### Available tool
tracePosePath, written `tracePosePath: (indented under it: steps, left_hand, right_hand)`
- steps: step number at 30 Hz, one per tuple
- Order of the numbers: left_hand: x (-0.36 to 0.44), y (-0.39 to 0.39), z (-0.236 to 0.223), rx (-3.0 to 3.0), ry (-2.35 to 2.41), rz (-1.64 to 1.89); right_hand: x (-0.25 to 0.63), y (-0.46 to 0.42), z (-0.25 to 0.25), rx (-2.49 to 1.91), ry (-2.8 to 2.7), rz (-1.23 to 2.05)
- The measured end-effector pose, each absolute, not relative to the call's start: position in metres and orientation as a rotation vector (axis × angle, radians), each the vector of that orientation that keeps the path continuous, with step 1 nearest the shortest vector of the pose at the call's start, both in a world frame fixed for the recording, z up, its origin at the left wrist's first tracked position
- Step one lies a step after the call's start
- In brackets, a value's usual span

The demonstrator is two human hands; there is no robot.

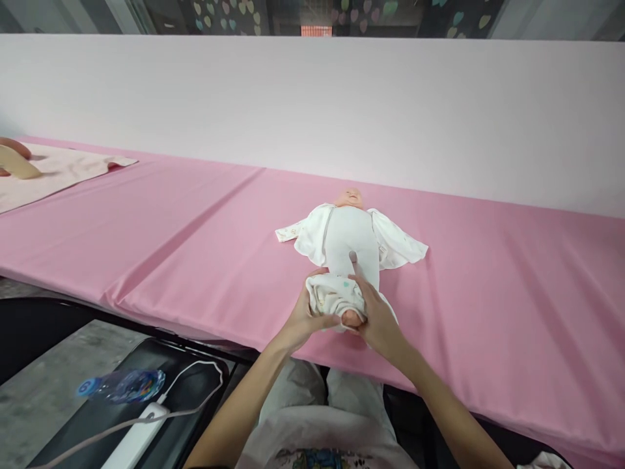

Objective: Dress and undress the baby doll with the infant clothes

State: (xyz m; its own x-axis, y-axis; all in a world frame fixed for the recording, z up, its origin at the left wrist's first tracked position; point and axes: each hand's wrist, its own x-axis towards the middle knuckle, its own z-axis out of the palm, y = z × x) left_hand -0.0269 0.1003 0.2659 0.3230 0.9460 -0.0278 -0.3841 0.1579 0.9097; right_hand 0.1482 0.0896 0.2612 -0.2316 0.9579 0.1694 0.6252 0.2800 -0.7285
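- Pink cloth [195, 221] covered a long table, with a pale pink wall panel [312, 98] standing behind it, well beyond both hands.
- Head view, doll [350, 238]: lay on its back just ahead of the hands, head pointing away from them, white jacket spread open to either side.
- White trousers [334, 296]: bunched at the doll's near end, between the two hands and touching both.
- Left hand [305, 319]: fingers curled shut on the bunched trousers from the left side.
- Right hand [378, 322]: closed around the trousers and the doll's foot [352, 318], which showed just beside the thumb.
- Folded pale cloth [53, 172]: far to the left of the left hand, on the table; another person's hand [14, 159] rested on it at the frame edge.
- Water bottle [122, 384]: below the table edge, down and left of the left hand, on a dark surface.
- White power bank [139, 436] with cable: just beside the bottle, nearer the wearer.
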Motion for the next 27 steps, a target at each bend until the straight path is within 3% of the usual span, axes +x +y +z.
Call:
tracePosePath:
  steps: [11,18,27]
  left_hand:
    - [-0.036,0.121,0.25,1.712,0.885,1.146]
    - [-0.03,0.183,0.227,1.209,0.903,1.45]
    - [-0.031,0.245,0.223,0.913,0.807,1.301]
  right_hand:
    - [0.166,0.131,0.271,-1.235,-1.887,0.912]
    - [0.165,0.163,0.276,-1.03,-1.905,1.342]
    - [0.169,0.18,0.26,-0.909,-1.381,1.629]
